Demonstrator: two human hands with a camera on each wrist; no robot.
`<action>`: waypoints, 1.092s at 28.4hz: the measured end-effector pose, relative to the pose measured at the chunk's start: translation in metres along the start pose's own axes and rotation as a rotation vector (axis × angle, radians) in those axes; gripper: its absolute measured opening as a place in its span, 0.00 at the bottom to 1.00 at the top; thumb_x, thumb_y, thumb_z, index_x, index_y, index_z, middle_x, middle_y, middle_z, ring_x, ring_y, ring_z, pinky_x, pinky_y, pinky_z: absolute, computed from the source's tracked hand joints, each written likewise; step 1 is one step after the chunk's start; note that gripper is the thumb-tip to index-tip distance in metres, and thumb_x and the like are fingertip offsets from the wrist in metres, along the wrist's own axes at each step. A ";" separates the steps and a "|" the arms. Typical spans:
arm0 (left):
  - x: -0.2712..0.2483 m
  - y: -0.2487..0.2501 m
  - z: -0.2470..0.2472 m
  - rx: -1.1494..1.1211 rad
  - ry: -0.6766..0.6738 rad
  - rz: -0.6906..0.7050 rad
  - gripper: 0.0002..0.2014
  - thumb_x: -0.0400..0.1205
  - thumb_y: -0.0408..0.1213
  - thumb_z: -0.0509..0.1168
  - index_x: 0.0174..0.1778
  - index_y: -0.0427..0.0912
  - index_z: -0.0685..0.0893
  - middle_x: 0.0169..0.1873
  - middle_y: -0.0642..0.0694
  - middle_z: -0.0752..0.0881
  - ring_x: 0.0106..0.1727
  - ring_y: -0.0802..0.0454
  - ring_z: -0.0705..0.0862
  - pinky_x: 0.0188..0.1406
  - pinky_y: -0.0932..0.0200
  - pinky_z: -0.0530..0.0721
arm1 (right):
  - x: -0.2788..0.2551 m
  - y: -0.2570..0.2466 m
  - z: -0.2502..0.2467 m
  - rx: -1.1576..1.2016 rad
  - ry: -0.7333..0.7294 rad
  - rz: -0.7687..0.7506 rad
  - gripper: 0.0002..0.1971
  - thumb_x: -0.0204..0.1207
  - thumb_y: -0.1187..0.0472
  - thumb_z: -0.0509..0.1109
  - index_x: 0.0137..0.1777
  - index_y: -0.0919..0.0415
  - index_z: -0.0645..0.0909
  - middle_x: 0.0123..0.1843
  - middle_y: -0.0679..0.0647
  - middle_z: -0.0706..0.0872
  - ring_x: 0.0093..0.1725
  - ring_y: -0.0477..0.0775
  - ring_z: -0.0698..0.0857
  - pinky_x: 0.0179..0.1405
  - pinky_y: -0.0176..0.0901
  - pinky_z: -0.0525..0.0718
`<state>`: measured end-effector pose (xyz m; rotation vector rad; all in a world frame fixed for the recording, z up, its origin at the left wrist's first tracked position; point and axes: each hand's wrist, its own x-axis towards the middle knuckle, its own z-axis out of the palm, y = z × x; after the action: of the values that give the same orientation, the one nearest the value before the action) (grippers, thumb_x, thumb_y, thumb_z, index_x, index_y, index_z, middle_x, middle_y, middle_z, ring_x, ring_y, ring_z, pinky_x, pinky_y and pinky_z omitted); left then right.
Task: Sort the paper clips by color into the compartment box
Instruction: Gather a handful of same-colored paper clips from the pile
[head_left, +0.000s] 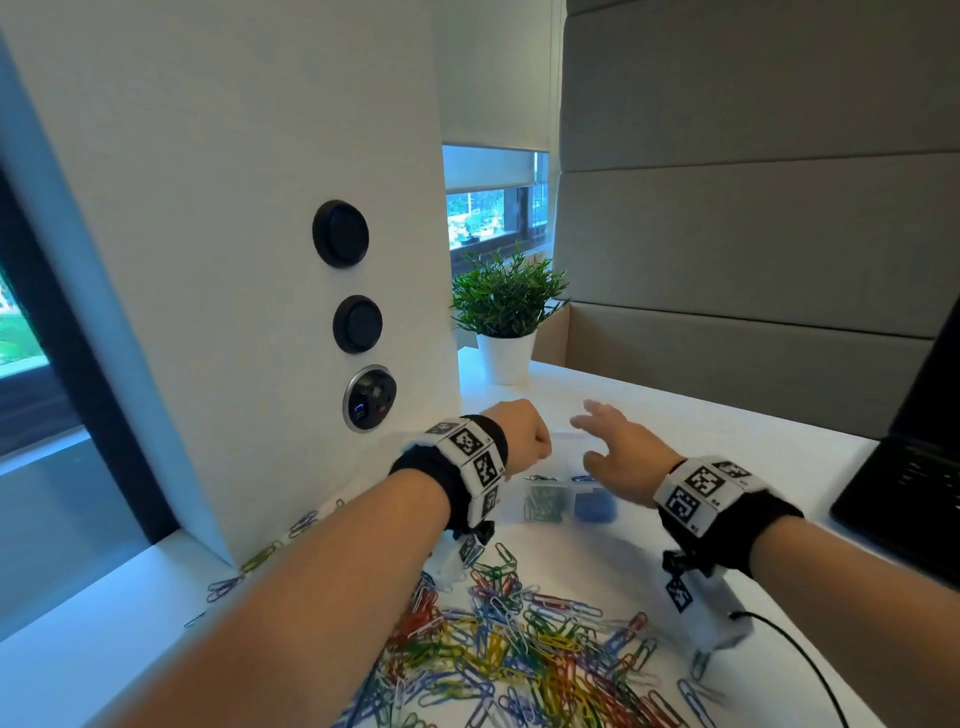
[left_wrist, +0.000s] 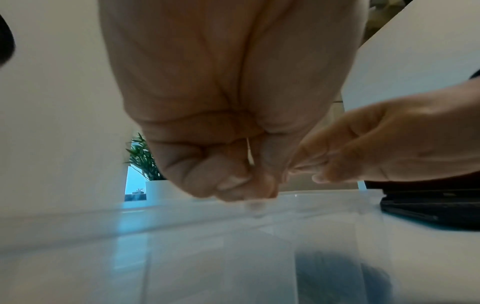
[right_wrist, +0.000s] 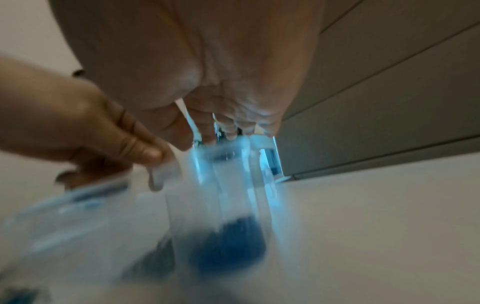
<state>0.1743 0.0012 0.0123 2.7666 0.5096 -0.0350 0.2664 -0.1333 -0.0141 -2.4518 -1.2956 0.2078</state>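
Our left hand (head_left: 522, 434) pinches a white clip (right_wrist: 155, 176) over the far clear plastic compartment box (head_left: 563, 506); our right hand (head_left: 618, 457) hovers open. The near heap of coloured wire paper clips (head_left: 519, 649) looks light, springy and tangle-prone: pinch single loops.

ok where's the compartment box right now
In the head view the clear compartment box sits on the white table just beyond the clip pile, under both hands, with the potted plant behind it.
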 end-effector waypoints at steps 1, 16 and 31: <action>-0.006 -0.001 -0.002 0.015 0.021 0.017 0.11 0.85 0.39 0.64 0.56 0.41 0.89 0.50 0.46 0.88 0.34 0.53 0.84 0.30 0.67 0.78 | -0.005 -0.002 -0.009 0.026 0.033 -0.012 0.25 0.83 0.63 0.61 0.80 0.55 0.68 0.86 0.52 0.59 0.84 0.54 0.60 0.82 0.45 0.57; -0.152 -0.009 0.035 0.180 -0.313 0.170 0.18 0.80 0.49 0.72 0.65 0.51 0.84 0.62 0.50 0.82 0.61 0.50 0.80 0.64 0.51 0.80 | -0.135 -0.020 0.004 -0.312 -0.410 -0.038 0.13 0.77 0.53 0.70 0.59 0.54 0.88 0.58 0.49 0.89 0.54 0.50 0.85 0.58 0.42 0.83; -0.176 0.016 0.054 0.259 -0.281 0.300 0.17 0.82 0.45 0.68 0.67 0.52 0.84 0.58 0.48 0.78 0.61 0.47 0.78 0.55 0.55 0.76 | -0.166 -0.025 0.014 -0.243 -0.369 -0.068 0.18 0.74 0.53 0.74 0.65 0.48 0.83 0.60 0.46 0.85 0.53 0.48 0.81 0.56 0.39 0.81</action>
<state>0.0174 -0.0907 -0.0188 2.9874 0.0145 -0.4403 0.1492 -0.2533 -0.0238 -2.6523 -1.6388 0.5353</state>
